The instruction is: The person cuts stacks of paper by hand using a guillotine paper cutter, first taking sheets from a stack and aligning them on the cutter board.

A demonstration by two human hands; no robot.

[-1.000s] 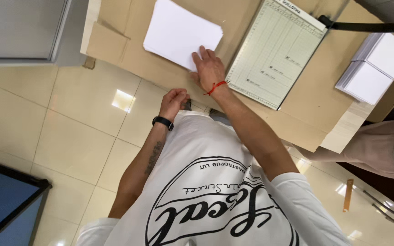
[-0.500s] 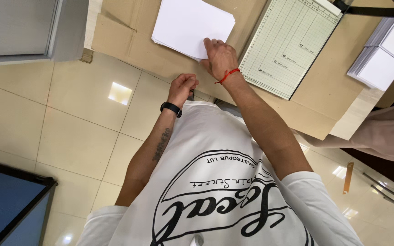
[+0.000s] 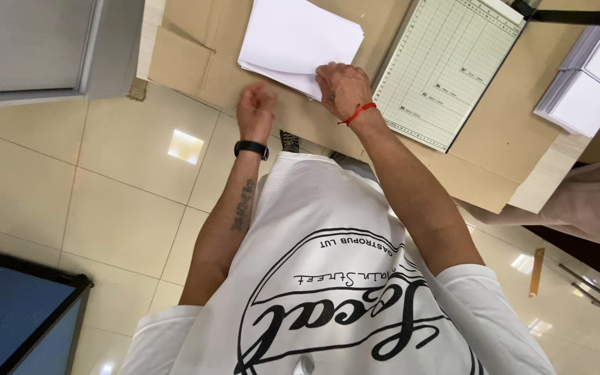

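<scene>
A stack of white paper sheets [image 3: 293,35] lies on a cardboard-covered table [image 3: 196,55]. My right hand [image 3: 342,87], with a red string at the wrist, lies on the stack's near corner, its fingers curled over the paper's edge. My left hand [image 3: 255,111], with a black band at the wrist, hovers blurred at the table's near edge, just left of the stack. It holds nothing and touches no paper. My white printed shirt fills the bottom of the view.
A paper cutter with a green grid board [image 3: 446,69] and a black handle [image 3: 571,15] sits right of the stack. More white paper stacks [image 3: 592,83] lie at the far right. Another person in pale clothing [image 3: 585,201] stands at the right. A grey cabinet [image 3: 29,48] stands upper left.
My left hand has come up from beside my body to the table's edge near the stack. My right hand has gone from lying flat on the paper to curling at its near corner.
</scene>
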